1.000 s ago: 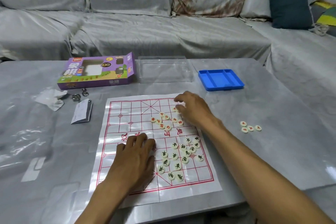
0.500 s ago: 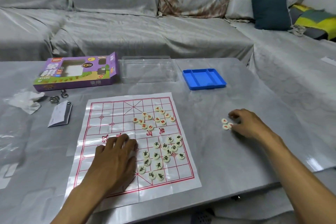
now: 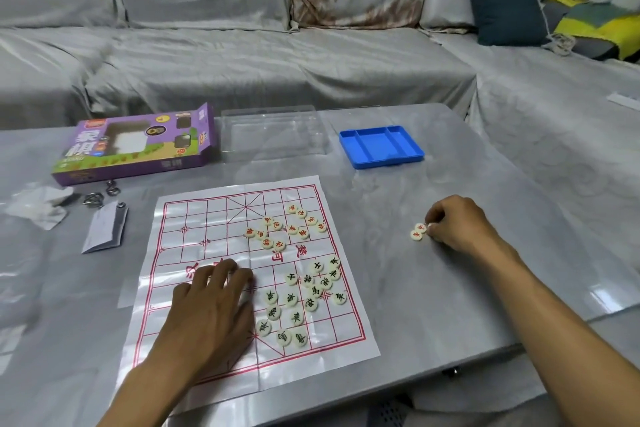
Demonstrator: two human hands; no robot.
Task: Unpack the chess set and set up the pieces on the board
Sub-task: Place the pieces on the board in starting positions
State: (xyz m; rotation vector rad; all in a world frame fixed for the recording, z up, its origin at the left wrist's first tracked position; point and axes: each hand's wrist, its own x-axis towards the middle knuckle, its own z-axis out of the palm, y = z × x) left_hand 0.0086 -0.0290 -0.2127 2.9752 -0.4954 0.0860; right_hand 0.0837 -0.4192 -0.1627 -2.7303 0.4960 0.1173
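2 bare forearms enter from the bottom of the frame, 1 at lower left and 1 at lower right. Neither shows a sleeve, cuff, watch, band or ring in the visible stretch; the arms are uncovered from the frame edge up to the wrists. The left hand (image 3: pixel 211 312), in the lower centre-left, shows its back with 4 fingers and the knuckles visible; the nails are short. The right hand (image 3: pixel 457 224), at centre right, also shows its back, with the knuckle ridge plain and the fingertips turned away from the camera. No gloves or markings on either.
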